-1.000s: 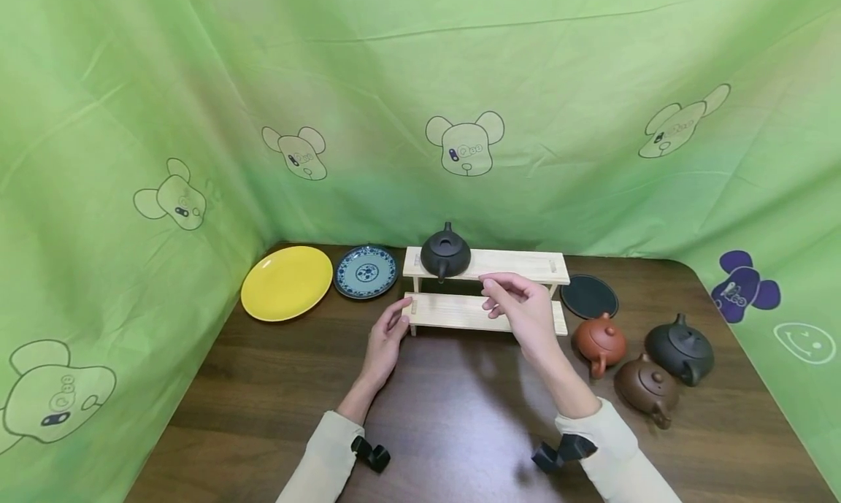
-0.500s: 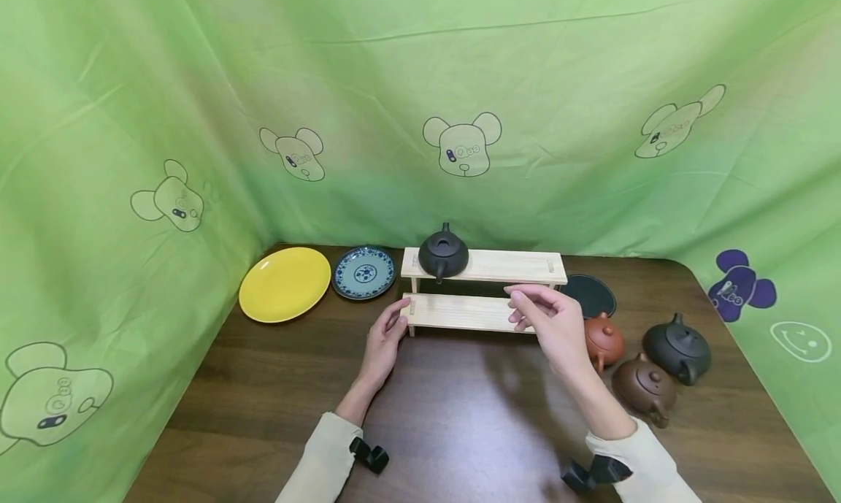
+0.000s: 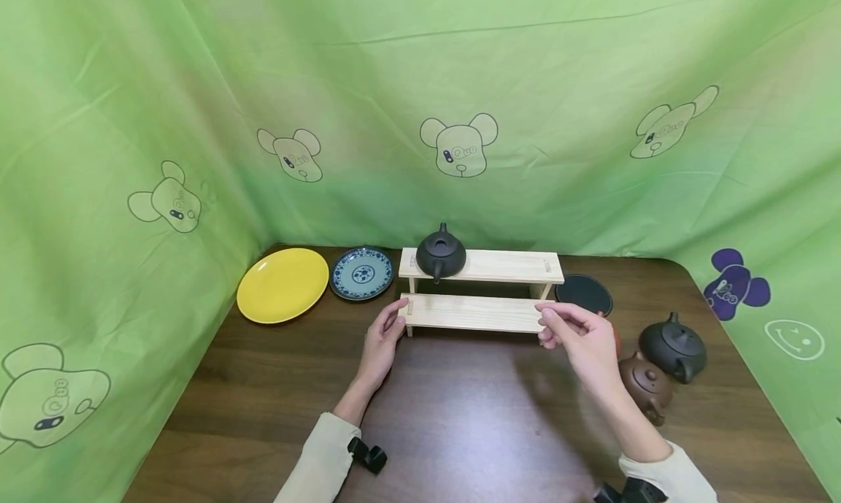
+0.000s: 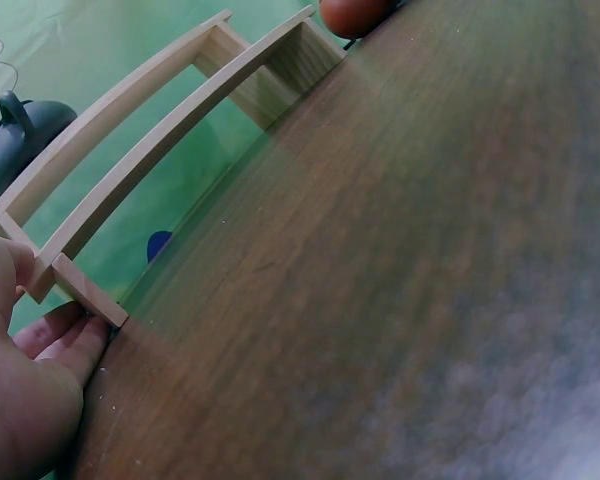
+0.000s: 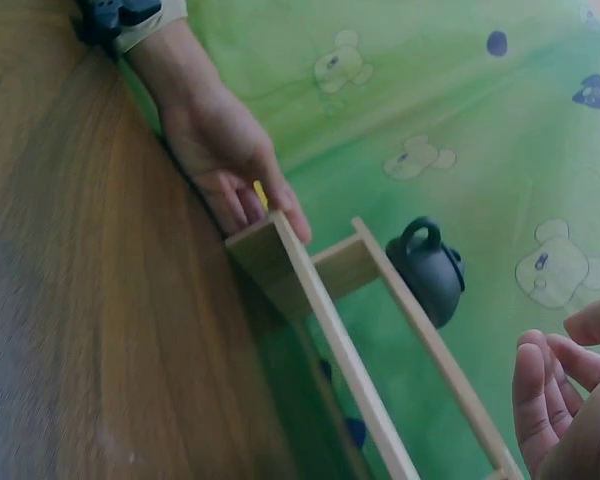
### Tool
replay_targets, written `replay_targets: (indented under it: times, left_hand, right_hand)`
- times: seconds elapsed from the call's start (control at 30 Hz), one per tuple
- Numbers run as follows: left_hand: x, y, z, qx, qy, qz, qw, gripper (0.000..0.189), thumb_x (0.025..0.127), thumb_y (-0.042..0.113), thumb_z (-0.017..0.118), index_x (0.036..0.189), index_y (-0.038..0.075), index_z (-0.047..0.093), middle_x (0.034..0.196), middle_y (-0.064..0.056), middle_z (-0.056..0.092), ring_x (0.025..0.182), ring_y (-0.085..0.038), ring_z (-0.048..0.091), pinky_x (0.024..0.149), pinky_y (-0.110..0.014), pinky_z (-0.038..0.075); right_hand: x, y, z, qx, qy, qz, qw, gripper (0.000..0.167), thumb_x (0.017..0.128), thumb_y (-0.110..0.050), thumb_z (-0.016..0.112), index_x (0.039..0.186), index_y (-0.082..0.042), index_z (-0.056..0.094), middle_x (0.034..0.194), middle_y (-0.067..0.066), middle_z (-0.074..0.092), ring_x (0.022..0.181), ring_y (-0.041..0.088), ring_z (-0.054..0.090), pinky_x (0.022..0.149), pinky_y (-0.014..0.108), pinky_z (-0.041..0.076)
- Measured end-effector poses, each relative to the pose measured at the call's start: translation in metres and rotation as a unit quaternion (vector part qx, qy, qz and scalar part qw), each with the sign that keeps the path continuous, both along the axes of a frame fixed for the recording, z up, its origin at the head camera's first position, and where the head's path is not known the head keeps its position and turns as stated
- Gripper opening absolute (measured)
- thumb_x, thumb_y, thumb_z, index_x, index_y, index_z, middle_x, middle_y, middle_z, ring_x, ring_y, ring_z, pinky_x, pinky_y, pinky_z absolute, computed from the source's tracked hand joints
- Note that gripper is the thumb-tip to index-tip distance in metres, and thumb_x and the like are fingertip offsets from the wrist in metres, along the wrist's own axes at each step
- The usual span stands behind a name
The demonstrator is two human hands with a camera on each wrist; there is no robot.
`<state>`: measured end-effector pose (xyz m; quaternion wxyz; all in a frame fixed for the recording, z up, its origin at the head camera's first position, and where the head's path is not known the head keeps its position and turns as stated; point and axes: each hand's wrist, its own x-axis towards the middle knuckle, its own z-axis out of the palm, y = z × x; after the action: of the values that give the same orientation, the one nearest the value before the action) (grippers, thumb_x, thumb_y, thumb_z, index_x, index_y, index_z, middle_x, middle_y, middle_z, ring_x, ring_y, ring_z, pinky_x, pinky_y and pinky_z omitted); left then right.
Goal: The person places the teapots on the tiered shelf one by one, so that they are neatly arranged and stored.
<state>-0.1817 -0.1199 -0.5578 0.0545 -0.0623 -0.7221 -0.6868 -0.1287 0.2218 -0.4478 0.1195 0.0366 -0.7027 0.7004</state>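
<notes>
A two-tier pale wooden display rack (image 3: 473, 312) stands at the back of the table. My left hand (image 3: 381, 342) grips the left end of its lower tier; in the left wrist view the thumb lies at the board's end and the fingers by the leg (image 4: 90, 291). On the left part of the upper tier sits a small black teapot (image 3: 441, 253), lidless in the head view. My right hand (image 3: 581, 340), fingers loosely bent and holding nothing, hovers by the lower tier's right end, apart from the rack in the right wrist view. It mostly hides the red clay teapot (image 4: 355, 14).
To the rack's left lie a yellow plate (image 3: 282, 286) and a blue patterned plate (image 3: 362, 274). A dark round plate (image 3: 584, 294) is at its right. Farther right stand a brown teapot (image 3: 647, 388) and a larger black teapot (image 3: 673, 347). Green curtain (image 3: 368, 72) encloses the back and sides.
My right hand has moved right and slightly down, from over the middle of the rack to its right end, and now covers the red teapot. The left hand stays at the rack's left end.
</notes>
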Motion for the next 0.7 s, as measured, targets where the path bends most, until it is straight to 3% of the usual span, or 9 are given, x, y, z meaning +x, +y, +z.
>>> replay_targets:
  times: [0.07,0.13,0.3,0.4,0.5,0.63,0.7]
  left_hand:
    - [0.003,0.003,0.009,0.002,-0.004,0.001,1.0,0.039,0.116,0.011,0.056,0.153,0.002,0.062,0.159,-0.023,0.059,0.143,-0.032,0.061,0.11,-0.029,0.052]
    - [0.004,0.003,0.01,0.001,-0.01,0.003,0.9999,0.038,0.116,0.009,0.055,0.153,0.002,0.062,0.159,-0.022,0.059,0.143,-0.03,0.06,0.11,-0.029,0.052]
    - [-0.009,-0.003,-0.016,0.011,-0.024,0.004,0.9997,0.036,0.114,0.013,0.06,0.148,0.02,0.07,0.157,-0.006,0.063,0.14,-0.019,0.063,0.11,-0.029,0.054]
    - [-0.009,-0.003,-0.015,0.015,-0.028,0.0,0.9995,0.037,0.114,0.012,0.059,0.149,0.02,0.069,0.159,-0.007,0.062,0.142,-0.023,0.062,0.113,-0.034,0.053]
    - [-0.008,-0.003,-0.014,0.008,-0.006,-0.001,1.0,0.037,0.115,0.014,0.059,0.151,0.014,0.068,0.16,-0.013,0.061,0.142,-0.027,0.062,0.11,-0.032,0.054]
    - [-0.018,-0.009,-0.036,0.007,0.003,-0.008,0.9999,0.036,0.115,0.018,0.061,0.15,0.023,0.069,0.16,-0.008,0.061,0.143,-0.026,0.062,0.11,-0.029,0.054]
    - [-0.02,-0.009,-0.038,0.007,-0.01,-0.006,0.9999,0.038,0.115,0.018,0.062,0.151,0.025,0.068,0.161,-0.006,0.061,0.145,-0.026,0.06,0.112,-0.029,0.053]
  right_hand:
    - [0.003,0.005,-0.001,0.001,-0.001,-0.007,1.0,0.02,0.106,0.001,0.072,0.116,0.018,0.075,0.084,0.001,0.08,0.065,0.01,0.074,0.06,0.022,0.061]
    - [0.006,0.01,-0.003,0.0,-0.003,-0.01,0.9999,0.019,0.106,0.001,0.072,0.115,0.017,0.075,0.086,0.002,0.081,0.065,0.011,0.074,0.06,0.022,0.061]
    - [0.014,0.021,-0.006,0.004,-0.012,-0.016,0.9998,0.019,0.106,0.002,0.072,0.115,0.018,0.075,0.086,0.002,0.08,0.067,0.009,0.074,0.062,0.021,0.061]
    - [0.017,0.026,-0.008,0.013,-0.013,-0.023,0.9996,0.02,0.106,0.002,0.071,0.116,0.02,0.073,0.085,-0.001,0.08,0.067,0.008,0.073,0.062,0.021,0.061]
    - [0.021,0.03,-0.009,0.022,-0.016,-0.029,0.9992,0.021,0.106,0.002,0.071,0.116,0.021,0.072,0.085,-0.002,0.08,0.067,0.006,0.073,0.062,0.021,0.061]
    - [0.027,0.033,-0.012,0.016,-0.018,-0.032,0.9992,0.02,0.105,0.003,0.072,0.115,0.02,0.073,0.085,0.002,0.08,0.067,0.007,0.073,0.061,0.021,0.061]
    - [0.03,0.035,-0.012,0.012,-0.02,-0.032,0.9992,0.019,0.105,0.003,0.072,0.115,0.019,0.074,0.086,0.004,0.08,0.067,0.008,0.073,0.061,0.022,0.061]
